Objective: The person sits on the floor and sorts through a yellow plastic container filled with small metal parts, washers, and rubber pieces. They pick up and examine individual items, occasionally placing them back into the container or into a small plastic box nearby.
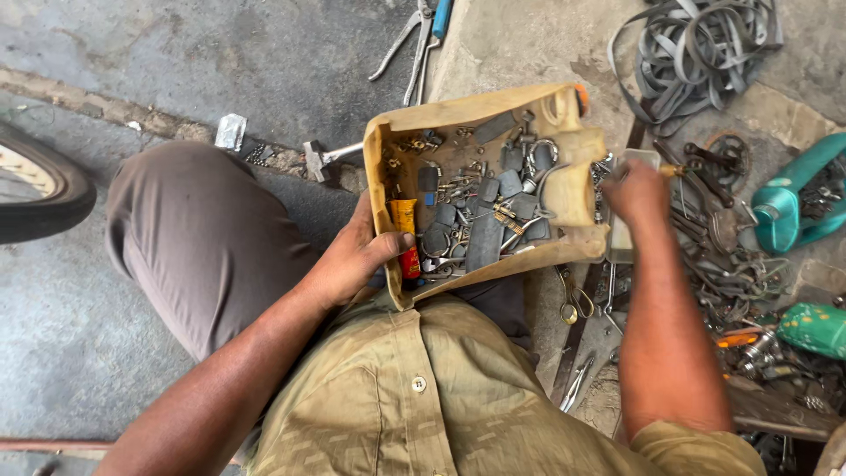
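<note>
i see my left hand (352, 260) curled around the near-left rim of the cut-open yellowish plastic container (573, 189), thumb hooked inside beside a yellow and red tube (405, 242). the container rests over my lap, full of dark rubber patches (485, 234) and small metal bits. just right of the container my right hand (636, 189) is closed, fingers bent around a small pale object (638, 159) i cannot identify. scissors (575, 304) lie below the container, a hammer (322, 159) left of it, pliers (421, 40) above it. right of it, coiled rubber strips (696, 53) and a teal plastic part (793, 198) crowd the ground.
</note>
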